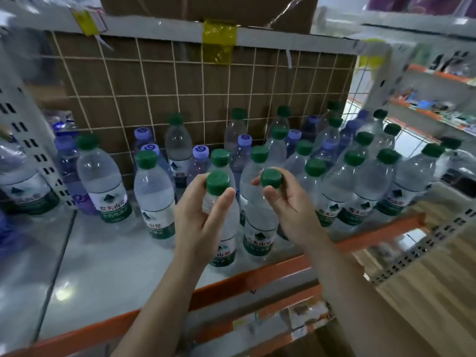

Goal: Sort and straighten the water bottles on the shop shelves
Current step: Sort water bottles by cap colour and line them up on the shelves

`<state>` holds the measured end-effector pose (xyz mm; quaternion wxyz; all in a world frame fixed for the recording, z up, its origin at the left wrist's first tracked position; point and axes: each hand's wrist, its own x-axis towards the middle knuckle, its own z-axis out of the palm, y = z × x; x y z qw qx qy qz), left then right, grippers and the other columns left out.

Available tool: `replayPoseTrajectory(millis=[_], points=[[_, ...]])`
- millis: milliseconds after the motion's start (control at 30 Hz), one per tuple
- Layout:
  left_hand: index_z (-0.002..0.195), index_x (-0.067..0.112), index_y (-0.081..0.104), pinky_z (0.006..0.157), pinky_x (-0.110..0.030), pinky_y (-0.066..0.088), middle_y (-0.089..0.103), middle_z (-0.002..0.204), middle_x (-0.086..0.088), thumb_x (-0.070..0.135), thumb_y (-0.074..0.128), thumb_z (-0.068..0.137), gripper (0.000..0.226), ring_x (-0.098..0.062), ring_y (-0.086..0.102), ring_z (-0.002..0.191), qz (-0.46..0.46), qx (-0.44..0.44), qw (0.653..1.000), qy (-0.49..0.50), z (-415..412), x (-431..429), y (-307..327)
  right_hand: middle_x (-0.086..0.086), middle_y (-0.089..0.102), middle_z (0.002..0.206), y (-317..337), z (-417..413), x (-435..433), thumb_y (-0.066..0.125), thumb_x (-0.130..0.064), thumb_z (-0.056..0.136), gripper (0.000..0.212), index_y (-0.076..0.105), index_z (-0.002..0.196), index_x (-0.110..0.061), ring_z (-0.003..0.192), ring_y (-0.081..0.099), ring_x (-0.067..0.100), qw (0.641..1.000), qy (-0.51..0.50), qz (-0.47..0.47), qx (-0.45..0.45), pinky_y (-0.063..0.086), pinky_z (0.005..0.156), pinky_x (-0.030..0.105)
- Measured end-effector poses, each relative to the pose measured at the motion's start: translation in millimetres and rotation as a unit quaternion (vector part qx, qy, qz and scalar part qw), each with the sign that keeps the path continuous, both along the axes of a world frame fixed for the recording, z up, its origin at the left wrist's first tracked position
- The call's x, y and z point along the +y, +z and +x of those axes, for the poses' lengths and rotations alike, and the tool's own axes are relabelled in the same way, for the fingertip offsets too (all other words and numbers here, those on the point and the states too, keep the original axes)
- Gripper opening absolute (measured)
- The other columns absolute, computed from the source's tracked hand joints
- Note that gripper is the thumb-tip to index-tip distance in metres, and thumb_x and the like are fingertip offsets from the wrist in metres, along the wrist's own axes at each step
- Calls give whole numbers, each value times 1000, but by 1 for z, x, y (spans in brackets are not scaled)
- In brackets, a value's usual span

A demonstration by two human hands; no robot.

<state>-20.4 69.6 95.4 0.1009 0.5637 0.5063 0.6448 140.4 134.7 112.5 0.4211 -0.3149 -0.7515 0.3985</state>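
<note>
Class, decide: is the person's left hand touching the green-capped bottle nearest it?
Touching. In the head view the left hand wraps thumb and fingers round the green-capped bottle just below its cap.

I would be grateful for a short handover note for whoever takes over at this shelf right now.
Left hand: grips the neck of the left front bottle, green cap.
Right hand: grips the neck of the right front bottle, green cap, right beside the first.
Both bottles are near the front edge of the shelf.
Done: green-capped bottles on the right stand grouped.
Left: purple-capped bottles are mixed with green ones in the middle and back; the bottles at the left stand loosely spaced.
</note>
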Motion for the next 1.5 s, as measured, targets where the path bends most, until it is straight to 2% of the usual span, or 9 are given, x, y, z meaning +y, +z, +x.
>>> replayPoseTrajectory(millis=[233, 333, 467, 633, 900, 1100, 1300, 1400, 1500], points=[[88, 19, 54, 74, -17, 37, 52, 86, 5, 39, 51, 93, 21, -6, 51, 83, -20, 38, 991, 123, 25, 8, -15, -9, 66, 113, -2, 10, 13, 52, -35, 94, 38, 52, 127, -16, 113, 59, 3, 998, 59, -22, 16, 43, 98, 18], [91, 19, 55, 75, -19, 38, 53, 88, 5, 40, 50, 93, 21, -8, 51, 85, -28, 34, 989, 144, 32, 10, -15, -2, 63, 113, 1, 9, 12, 56, -21, 97, 29, 50, 124, -27, 108, 60, 8, 997, 77, 0, 14, 46, 96, 21], [94, 26, 53, 74, -21, 39, 52, 89, 11, 40, 50, 92, 15, -6, 51, 84, -40, 44, 988, 141, 34, 9, -10, 0, 62, 101, 11, 8, 12, 62, -5, 92, 24, 56, 112, -17, 94, 61, 9, 996, 71, 38, 30, 47, 85, 16], [108, 16, 57, 81, -20, 43, 57, 99, 6, 42, 48, 93, 31, -9, 56, 95, -39, 85, 988, 125, 25, -2, 8, -7, 63, 94, 33, -2, 18, 62, -14, 93, 11, 63, 103, -17, 88, 62, 10, 993, 71, 96, 3, 50, 76, 20], [97, 12, 63, 75, -21, 49, 62, 88, 7, 24, 52, 96, 16, -8, 59, 82, -23, 169, 970, 171, -52, 0, 74, -14, 66, 93, 106, -49, 58, 60, -26, 95, 12, 69, 103, -24, 87, 60, -2, 959, 108, 178, -192, 47, 73, 7], [97, 22, 66, 73, -19, 46, 67, 86, 11, 24, 60, 95, 7, -5, 61, 79, -162, 167, 962, 142, -136, 34, 95, -11, 67, 106, 123, -100, 98, 57, -39, 95, 26, 67, 114, -26, 96, 61, 2, 896, 183, 135, -381, 44, 79, 16], [96, 27, 68, 87, -36, 55, 71, 90, 4, 27, 62, 93, 6, -15, 67, 89, -290, 57, 954, 50, -173, 64, 76, -9, 68, 114, 105, -132, 117, 60, -42, 93, 29, 66, 119, -30, 106, 63, 12, 865, 220, 11, -452, 53, 85, 28], [104, 22, 68, 88, -36, 53, 73, 99, -2, 27, 60, 95, 13, -21, 68, 97, -334, -21, 942, 7, -177, 67, 66, -10, 65, 122, 97, -140, 121, 65, -39, 90, 34, 64, 124, -31, 113, 60, 11, 848, 231, -8, -477, 48, 101, 35], [119, 19, 62, 86, -27, 52, 68, 109, 0, 29, 64, 92, 29, -13, 64, 100, -372, -18, 927, -39, -179, 67, 54, -6, 65, 123, 91, -146, 122, 74, -34, 84, 46, 62, 127, -23, 113, 61, 17, 833, 219, -6, -508, 47, 104, 41]])
